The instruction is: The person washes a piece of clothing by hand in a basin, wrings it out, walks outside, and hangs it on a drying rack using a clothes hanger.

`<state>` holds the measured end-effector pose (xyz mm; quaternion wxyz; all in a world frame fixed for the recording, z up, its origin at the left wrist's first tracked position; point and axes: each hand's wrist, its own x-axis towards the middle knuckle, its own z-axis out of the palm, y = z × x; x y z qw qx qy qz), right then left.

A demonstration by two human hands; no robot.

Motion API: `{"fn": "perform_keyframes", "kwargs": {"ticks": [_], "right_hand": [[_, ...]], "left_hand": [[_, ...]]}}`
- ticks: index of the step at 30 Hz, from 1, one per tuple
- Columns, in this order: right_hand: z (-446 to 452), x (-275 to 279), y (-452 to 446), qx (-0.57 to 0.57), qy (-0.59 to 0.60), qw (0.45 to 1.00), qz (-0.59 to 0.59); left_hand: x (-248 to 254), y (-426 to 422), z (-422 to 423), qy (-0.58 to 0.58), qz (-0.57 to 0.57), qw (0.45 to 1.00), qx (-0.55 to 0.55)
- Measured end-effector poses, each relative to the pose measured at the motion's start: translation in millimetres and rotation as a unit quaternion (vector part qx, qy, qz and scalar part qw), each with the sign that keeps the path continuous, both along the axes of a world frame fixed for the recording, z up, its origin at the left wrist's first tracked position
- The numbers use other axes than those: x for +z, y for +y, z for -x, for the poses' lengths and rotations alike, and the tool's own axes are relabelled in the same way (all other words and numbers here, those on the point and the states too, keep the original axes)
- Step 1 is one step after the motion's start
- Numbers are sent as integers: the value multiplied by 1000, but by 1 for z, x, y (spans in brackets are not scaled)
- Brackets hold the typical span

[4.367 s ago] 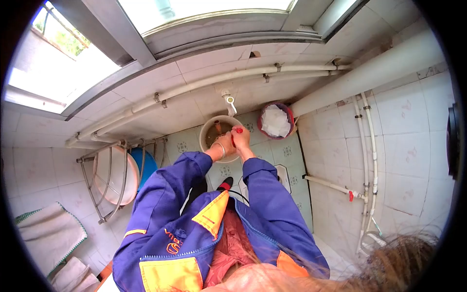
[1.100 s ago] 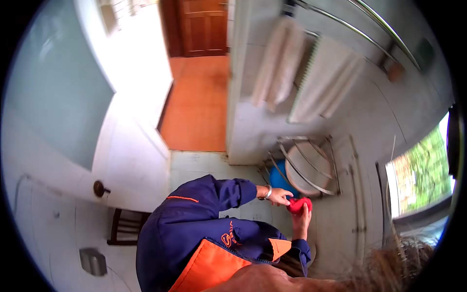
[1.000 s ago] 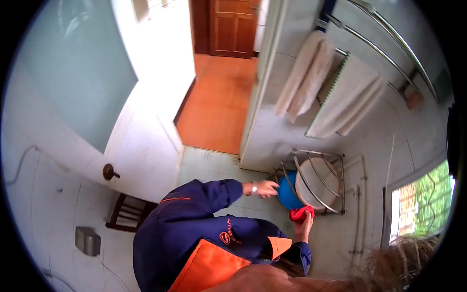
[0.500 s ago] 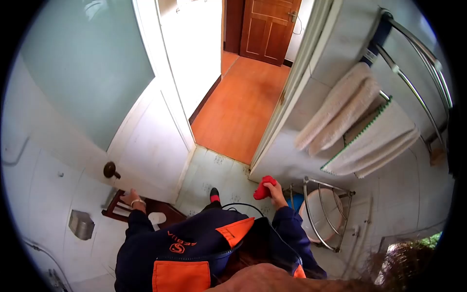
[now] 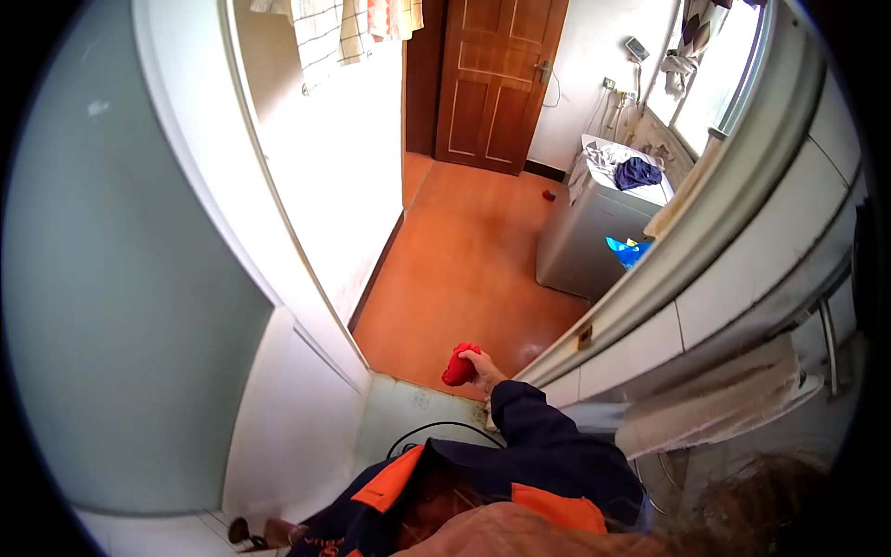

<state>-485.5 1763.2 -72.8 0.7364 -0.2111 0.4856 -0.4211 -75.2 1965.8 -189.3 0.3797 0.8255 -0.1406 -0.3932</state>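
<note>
My right hand (image 5: 485,373) is wrapped round a bunched red cloth (image 5: 459,365), held out over the doorway threshold. The cloth hangs in the air above the edge between pale floor tiles (image 5: 408,408) and the orange floor (image 5: 464,260). My left hand (image 5: 281,533) is low at the left edge of the view, dim and partly hidden, right beside the round brown knob (image 5: 241,531) of the white door (image 5: 297,418). Its fingers cannot be made out, nor whether they touch the knob.
Beyond the doorway, a brown wooden door (image 5: 497,84) stands at the back. A grey washing machine (image 5: 589,232) at the right bears clothes (image 5: 638,173). The door frame (image 5: 640,297) runs close by my right arm. A towel (image 5: 715,399) hangs at the right.
The view has turned from the faucet and bucket to the doorway and moved closer to it. The red cloth, earlier near both hands, is now in my right hand alone. My left hand has moved to the knob side.
</note>
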Motion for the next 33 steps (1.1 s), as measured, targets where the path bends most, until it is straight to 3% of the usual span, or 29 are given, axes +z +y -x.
{"fn": "perform_keyframes", "kwargs": {"ticks": [4, 6, 9, 13, 15, 19, 21, 26, 29, 33], "right_hand": [[-16, -17, -64, -4, -29, 999, -23], [-27, -22, -95, -21, 3, 995, -100], [-37, -12, -138, -24, 18, 993, -117], [-29, -46, -224, 15, 16, 992, -127], [-24, -16, -257, 14, 11, 991, -136], [4, -13, -342, 0, 27, 986, -165], [22, -8, -382, 29, -90, 987, -132], [53, 31, -466, 16, -173, 980, -101], [57, 56, -517, 48, -280, 958, -37], [60, 103, -577, 65, -298, 952, 29]], "left_hand": [[0, -68, 21, 68, -7, 993, -99], [-1, -98, 30, 89, -15, 987, -131], [-2, -134, 41, 108, -30, 981, -158], [-5, -175, 49, 124, -52, 978, -158], [-4, -197, 53, 127, -64, 979, -144], [-2, -250, 67, 134, -89, 981, -113], [1, -284, 78, 139, -101, 980, -98], [12, -350, 106, 156, -101, 979, -84], [16, -386, 117, 165, -97, 978, -86], [15, -444, 107, 164, -86, 978, -94]]}}
